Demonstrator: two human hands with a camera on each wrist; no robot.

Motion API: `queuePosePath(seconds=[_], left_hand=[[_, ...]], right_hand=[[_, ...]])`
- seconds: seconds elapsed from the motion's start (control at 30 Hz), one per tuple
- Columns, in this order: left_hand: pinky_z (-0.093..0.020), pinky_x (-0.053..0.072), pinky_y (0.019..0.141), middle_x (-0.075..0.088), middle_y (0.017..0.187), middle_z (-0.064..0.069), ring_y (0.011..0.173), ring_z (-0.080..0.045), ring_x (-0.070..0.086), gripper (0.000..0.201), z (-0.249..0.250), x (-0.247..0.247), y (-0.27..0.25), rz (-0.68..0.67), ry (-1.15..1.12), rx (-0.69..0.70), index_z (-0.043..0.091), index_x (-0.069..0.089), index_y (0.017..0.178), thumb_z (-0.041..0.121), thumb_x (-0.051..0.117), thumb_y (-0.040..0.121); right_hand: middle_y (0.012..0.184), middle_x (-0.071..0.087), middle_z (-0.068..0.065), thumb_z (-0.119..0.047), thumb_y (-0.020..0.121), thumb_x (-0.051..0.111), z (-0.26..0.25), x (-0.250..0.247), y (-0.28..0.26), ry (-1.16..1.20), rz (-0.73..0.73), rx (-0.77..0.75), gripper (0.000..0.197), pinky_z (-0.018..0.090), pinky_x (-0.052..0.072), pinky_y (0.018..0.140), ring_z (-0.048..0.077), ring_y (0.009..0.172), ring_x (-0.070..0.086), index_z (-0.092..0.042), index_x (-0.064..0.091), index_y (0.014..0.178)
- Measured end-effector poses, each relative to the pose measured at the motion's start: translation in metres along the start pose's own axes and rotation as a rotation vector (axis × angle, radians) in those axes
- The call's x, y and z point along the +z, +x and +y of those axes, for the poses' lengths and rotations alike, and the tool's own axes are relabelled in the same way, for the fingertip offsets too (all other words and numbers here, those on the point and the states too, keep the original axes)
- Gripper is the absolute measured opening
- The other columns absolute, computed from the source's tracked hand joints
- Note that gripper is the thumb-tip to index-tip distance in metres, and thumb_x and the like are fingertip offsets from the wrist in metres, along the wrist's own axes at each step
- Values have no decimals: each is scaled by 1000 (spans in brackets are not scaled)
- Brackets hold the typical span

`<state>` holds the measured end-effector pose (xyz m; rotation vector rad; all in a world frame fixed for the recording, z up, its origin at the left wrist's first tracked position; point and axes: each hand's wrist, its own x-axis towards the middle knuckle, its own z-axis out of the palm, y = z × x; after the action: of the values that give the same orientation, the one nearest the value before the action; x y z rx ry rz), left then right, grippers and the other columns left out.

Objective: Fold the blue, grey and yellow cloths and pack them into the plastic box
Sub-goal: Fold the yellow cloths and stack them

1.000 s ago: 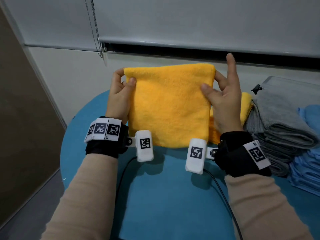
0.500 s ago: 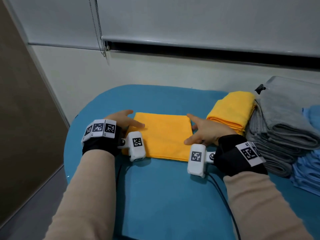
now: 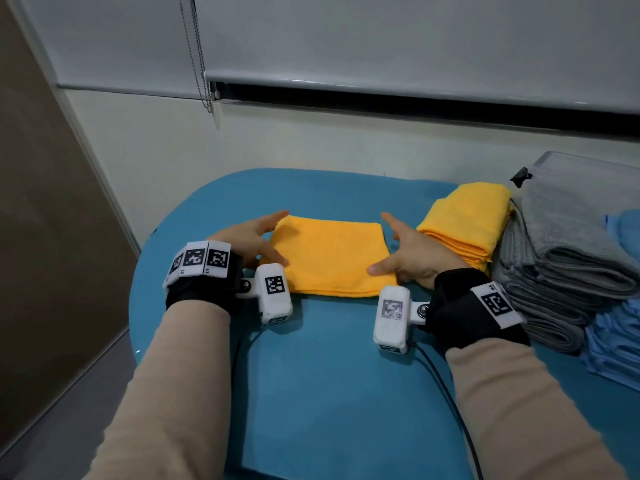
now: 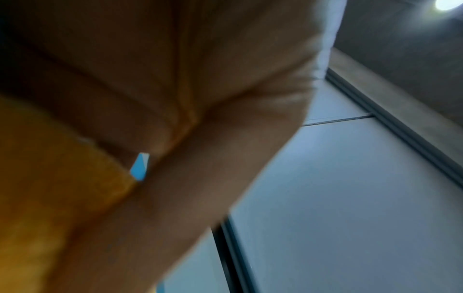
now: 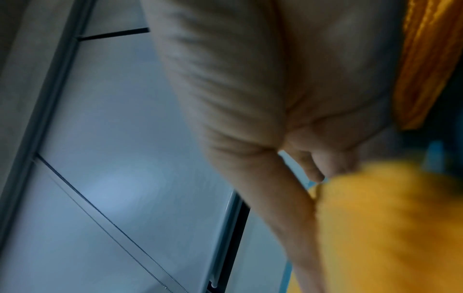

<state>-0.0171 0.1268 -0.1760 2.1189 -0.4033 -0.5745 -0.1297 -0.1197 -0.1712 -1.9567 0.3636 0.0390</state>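
Two open hands flank a yellow cloth on the blue table below a blind.

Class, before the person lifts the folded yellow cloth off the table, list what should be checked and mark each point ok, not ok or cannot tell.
1. Yellow cloth lies flat and folded on the table: ok.
2. Left hand at its left edge, fingers straight: ok.
3. Right hand at its right edge, fingers straight: ok.
4. A firm grip on the cloth: not ok, neither hand holds it yet.
5. Yellow pile nearby to stack on: ok.
6. Room in the plastic box: cannot tell.
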Motion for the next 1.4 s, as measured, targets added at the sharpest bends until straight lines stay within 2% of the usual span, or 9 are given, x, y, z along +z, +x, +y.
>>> queuePosePath(seconds=[0.1,0.4,0.57,0.67,0.8,0.97,1.07,1.27,1.4], left_hand=[[-48,38,106,31,151,-2,133,-28,37,91,0,3,2,87,-18,-5,36,23,147,-1,70,78],[-45,36,106,29,149,-6,134,-29,35,75,6,9,-1,138,-328,40,31,28,146,5,64,85],[-32,47,77,26,151,-7,136,-25,33,94,9,11,-7,31,-264,101,39,26,145,-9,68,75],[-37,49,78,30,148,-11,125,-32,45,90,10,10,-7,103,-288,92,35,28,145,-16,60,79],[-29,52,64,39,141,-16,98,-32,58,81,10,8,-4,155,-296,87,28,29,146,-19,51,83],[-44,45,96,53,132,-12,118,-38,54,66,4,8,-3,201,-237,-58,24,39,141,17,70,83],[-47,47,98,60,122,-11,107,-33,61,58,3,10,-3,246,-236,-105,12,48,132,38,67,84],[-47,48,96,66,105,-14,95,-30,63,41,2,10,-1,177,-178,-129,3,59,114,20,73,79],[-41,48,85,63,90,-16,83,-28,58,35,0,8,0,226,-99,-157,-3,65,98,20,76,74]], right_hand=[[155,22,8,4,73,75,0,1,5,52,89,-31,103,25,44,64,34,128,44,-32,16,150],[129,44,20,9,89,54,-5,4,4,388,157,-21,73,23,53,43,19,75,59,-25,29,148],[115,54,23,7,96,43,-7,3,7,590,266,-67,53,24,54,47,19,77,62,-19,37,142],[106,59,15,-2,94,53,-6,2,6,531,244,-60,47,25,53,50,16,72,60,-18,43,137],[109,60,11,-2,81,69,-4,-3,0,406,69,-31,68,29,53,74,19,88,61,-20,40,140],[111,60,10,-5,80,73,-1,0,0,193,47,28,74,35,52,78,23,97,62,-20,36,142],[122,58,9,-14,87,67,0,6,5,216,99,49,60,38,52,86,24,104,60,-14,39,140],[132,50,15,2,80,70,3,6,8,344,135,62,78,37,49,87,26,109,57,-6,28,145],[101,65,11,-3,89,61,-1,10,6,414,47,99,40,33,56,74,20,86,64,6,48,126]])
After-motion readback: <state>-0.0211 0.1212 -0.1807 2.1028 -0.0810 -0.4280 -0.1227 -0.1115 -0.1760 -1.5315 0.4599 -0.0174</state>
